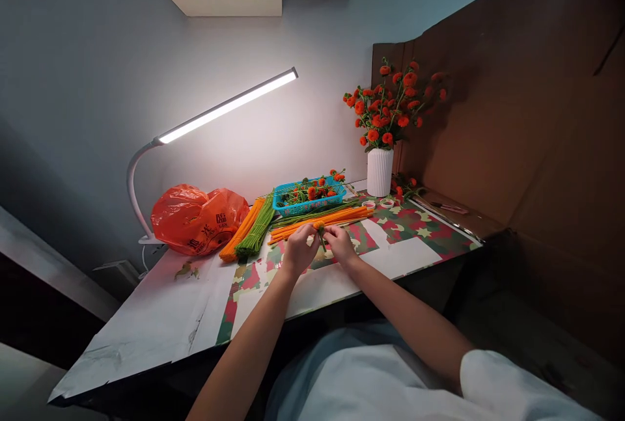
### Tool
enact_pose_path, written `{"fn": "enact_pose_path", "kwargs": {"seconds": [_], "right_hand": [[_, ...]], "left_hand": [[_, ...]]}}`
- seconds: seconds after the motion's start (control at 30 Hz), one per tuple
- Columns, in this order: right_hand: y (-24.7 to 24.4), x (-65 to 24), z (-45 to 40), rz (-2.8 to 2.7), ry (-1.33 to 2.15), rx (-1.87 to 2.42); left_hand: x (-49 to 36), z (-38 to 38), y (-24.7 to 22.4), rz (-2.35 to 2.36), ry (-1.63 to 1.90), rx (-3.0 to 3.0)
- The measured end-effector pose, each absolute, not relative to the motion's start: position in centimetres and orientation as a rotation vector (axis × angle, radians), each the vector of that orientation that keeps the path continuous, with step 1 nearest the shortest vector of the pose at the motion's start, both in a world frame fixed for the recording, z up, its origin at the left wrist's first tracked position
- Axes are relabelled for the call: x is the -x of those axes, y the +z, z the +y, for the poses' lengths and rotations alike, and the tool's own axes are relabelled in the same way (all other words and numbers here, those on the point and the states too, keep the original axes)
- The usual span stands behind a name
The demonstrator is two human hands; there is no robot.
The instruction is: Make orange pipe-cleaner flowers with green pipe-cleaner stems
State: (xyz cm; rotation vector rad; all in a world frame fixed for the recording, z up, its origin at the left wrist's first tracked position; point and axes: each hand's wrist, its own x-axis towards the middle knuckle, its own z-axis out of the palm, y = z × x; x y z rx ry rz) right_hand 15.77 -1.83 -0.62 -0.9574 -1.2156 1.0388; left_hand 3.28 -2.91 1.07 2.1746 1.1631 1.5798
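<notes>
Between my two hands, above the front part of the table, is a small orange pipe-cleaner flower (319,226) with a green stem pointing down. My left hand (299,250) pinches it at its left side, fingers closed. My right hand (340,244) is closed too, its fingertips against the flower's right side. Just behind the hands lie loose orange pipe cleaners (349,214) and green ones (293,219). A blue basket (308,205) beyond them contains several orange flowers with green stems.
Bundled orange pipe cleaners (239,239) and green pipe cleaners (256,233) lie at left, beside a red plastic bag (198,219). A lit lamp (229,105) arches over the table. A white vase (379,172) of orange flowers stands back right, near tape rolls (387,203) and a cardboard wall (488,108).
</notes>
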Motion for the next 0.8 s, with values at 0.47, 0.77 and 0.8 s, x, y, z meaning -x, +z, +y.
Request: {"fn": "enact_pose_path", "kwargs": {"seconds": [0.47, 0.77, 0.8], "right_hand": [[-0.6, -16.1, -2.4, -1.313, 0.629, 1.093], [0.2, -16.7, -3.6, -1.585, 0.350, 0.947], [0.2, -16.7, -3.7, -1.593, 0.335, 0.960]], "left_hand": [[-3.9, -3.5, 1.1, 1.198, 1.583, -1.843], [-3.2, -3.4, 1.3, 1.261, 1.559, -2.093], [-3.1, -3.3, 1.2, 1.284, 1.541, -2.164]]}}
